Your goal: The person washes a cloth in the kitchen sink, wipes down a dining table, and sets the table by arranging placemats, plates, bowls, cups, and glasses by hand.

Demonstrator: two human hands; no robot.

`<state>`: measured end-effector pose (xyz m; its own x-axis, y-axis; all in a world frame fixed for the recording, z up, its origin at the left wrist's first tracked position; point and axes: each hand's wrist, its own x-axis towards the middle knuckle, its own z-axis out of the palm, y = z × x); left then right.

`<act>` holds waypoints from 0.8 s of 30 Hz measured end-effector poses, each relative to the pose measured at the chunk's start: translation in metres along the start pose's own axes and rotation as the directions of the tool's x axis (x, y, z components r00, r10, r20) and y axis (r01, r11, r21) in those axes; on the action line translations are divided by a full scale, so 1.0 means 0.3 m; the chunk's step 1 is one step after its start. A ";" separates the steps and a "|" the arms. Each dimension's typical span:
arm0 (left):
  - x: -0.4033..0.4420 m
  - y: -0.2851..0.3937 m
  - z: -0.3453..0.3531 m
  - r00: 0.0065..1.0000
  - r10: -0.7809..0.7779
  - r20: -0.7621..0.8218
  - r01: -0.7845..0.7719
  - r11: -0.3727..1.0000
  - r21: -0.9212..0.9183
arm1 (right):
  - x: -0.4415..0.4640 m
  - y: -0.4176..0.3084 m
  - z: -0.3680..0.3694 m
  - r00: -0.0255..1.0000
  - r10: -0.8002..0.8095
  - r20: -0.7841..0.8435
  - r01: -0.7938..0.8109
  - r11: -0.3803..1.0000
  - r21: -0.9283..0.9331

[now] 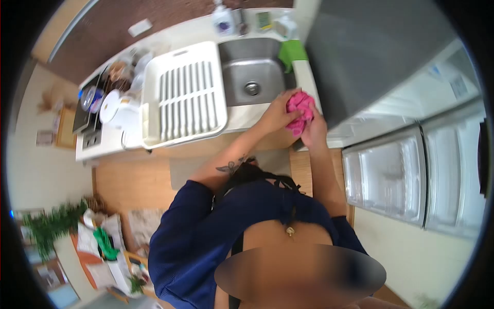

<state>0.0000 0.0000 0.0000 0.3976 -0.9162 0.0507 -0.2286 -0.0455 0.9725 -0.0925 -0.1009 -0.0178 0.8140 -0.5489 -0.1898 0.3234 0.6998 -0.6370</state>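
Observation:
A bunched pink cloth [299, 110] is held between both my hands at the front right corner of the sink. My left hand [277, 114] grips its left side, thumb pressed on the folds. On the right, my right hand [315, 129] closes around the other side of the cloth. Just beyond them is the steel sink [236, 97] with a round drain [251, 88] in its floor. A green cloth [293, 52] hangs over the sink's right rim, apart from my hands.
A white dish rack [222, 116] stands left of the sink. Behind the sink are a soap bottle [223, 21], the tap [240, 23] and a white jug [285, 27]. Kettle-like white ware [121, 110] sits at left. An open fridge door [386, 172] is at right.

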 end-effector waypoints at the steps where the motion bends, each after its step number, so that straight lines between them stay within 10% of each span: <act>1: -0.026 0.030 0.044 0.982 0.059 -0.181 -0.052 0.998 0.039 | -0.011 -0.047 0.013 0.998 0.065 -0.023 -0.065 0.998 -0.005; 5: -0.134 0.045 -0.398 0.894 0.197 -0.402 -0.075 0.951 0.299 | 0.357 0.194 0.269 0.992 0.115 0.057 -0.114 0.993 -0.017; 11: -0.443 -0.008 -0.537 0.752 0.081 -0.654 -0.025 0.995 0.095 | 0.533 0.274 0.160 0.962 0.237 -0.139 -0.256 0.956 -0.144; 13: -0.563 -0.033 -0.563 0.547 0.075 -0.834 0.028 0.994 0.108 | 0.569 0.263 0.165 0.931 0.364 -0.028 -0.364 0.920 -0.143; 17: -0.759 -0.118 -0.608 -0.195 0.099 -0.976 0.227 0.972 0.053 | 0.682 0.305 0.157 0.867 0.498 -0.012 -0.479 0.826 -0.296; 21: -0.833 -0.193 -0.573 -0.323 0.031 -0.946 0.395 0.913 -0.105 | 0.757 0.358 0.165 0.883 0.458 -0.100 -0.454 0.780 -0.431; 24: -0.779 -0.242 -0.559 -0.162 -0.615 -0.771 -0.110 0.788 -0.606 | 0.765 0.379 0.227 0.808 0.586 -0.062 -0.552 0.715 -0.429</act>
<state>0.0726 0.2842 -0.0445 0.7619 0.4834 -0.4311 0.3141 0.3064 0.8986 0.1639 -0.1162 -0.0829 0.8171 -0.0619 -0.5732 -0.4249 0.6073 -0.6713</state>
